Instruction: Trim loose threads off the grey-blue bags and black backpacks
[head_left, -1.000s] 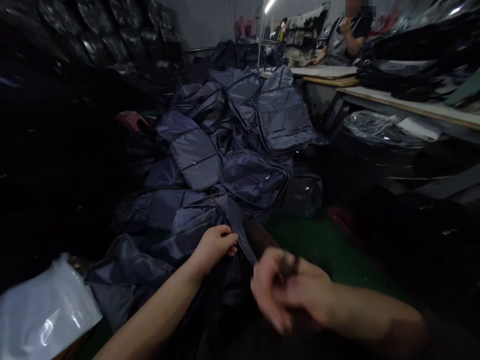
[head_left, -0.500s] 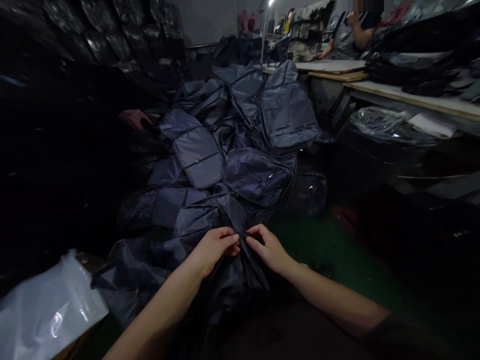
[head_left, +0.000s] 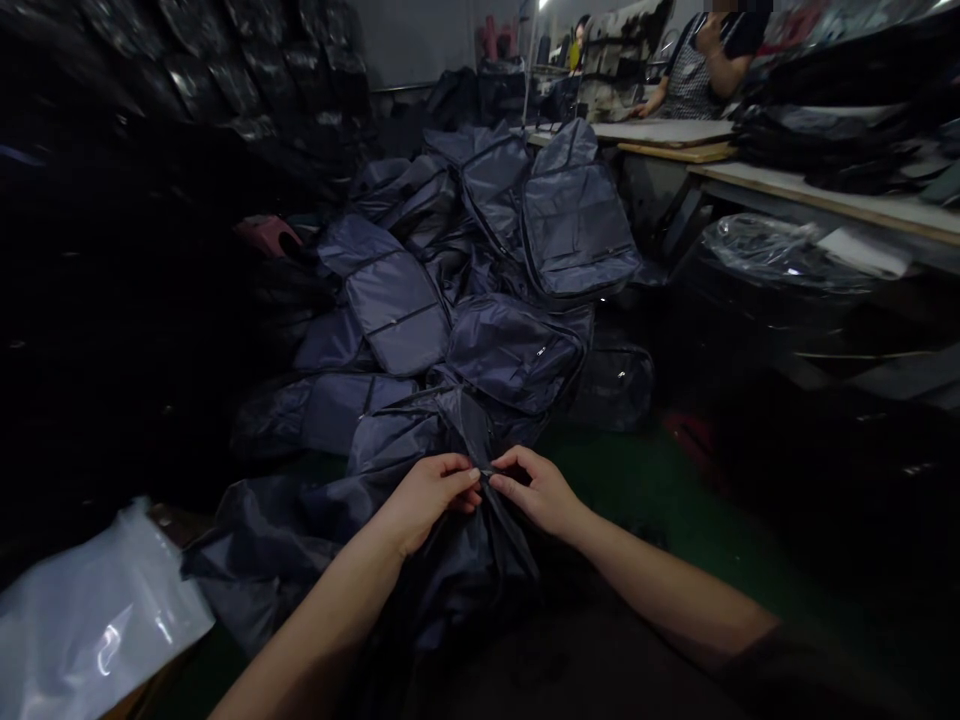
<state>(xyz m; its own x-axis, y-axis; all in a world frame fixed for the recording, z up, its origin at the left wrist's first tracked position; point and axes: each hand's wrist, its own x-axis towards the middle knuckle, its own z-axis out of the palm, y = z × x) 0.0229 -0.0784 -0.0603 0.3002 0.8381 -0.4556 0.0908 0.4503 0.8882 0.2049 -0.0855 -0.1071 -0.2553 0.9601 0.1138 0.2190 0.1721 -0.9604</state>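
Note:
A dark navy fabric bag (head_left: 472, 570) lies bunched in front of me, its cloth running up between my hands. My left hand (head_left: 442, 490) pinches the bag's edge between thumb and fingers. Close beside it, my right hand (head_left: 534, 490) has thumb and forefinger pinched on the same edge, the fingertips of both hands almost meeting. A small light spot shows between the fingertips, too small to name. Directly beyond lies a heap of similar bags (head_left: 397, 310), several showing zipped panels.
A translucent plastic bag (head_left: 105, 610) lies at lower left. Green floor (head_left: 607, 470) shows to the right. Worktables (head_left: 825, 195) run along the right, with dark goods on top and clear plastic wrap (head_left: 765, 245) below. A person in a checked apron (head_left: 690, 85) stands at the back.
My right hand has shifted slightly left, so its fingertips are closer to those of my left hand at the cloth edge. The left hand has barely moved.

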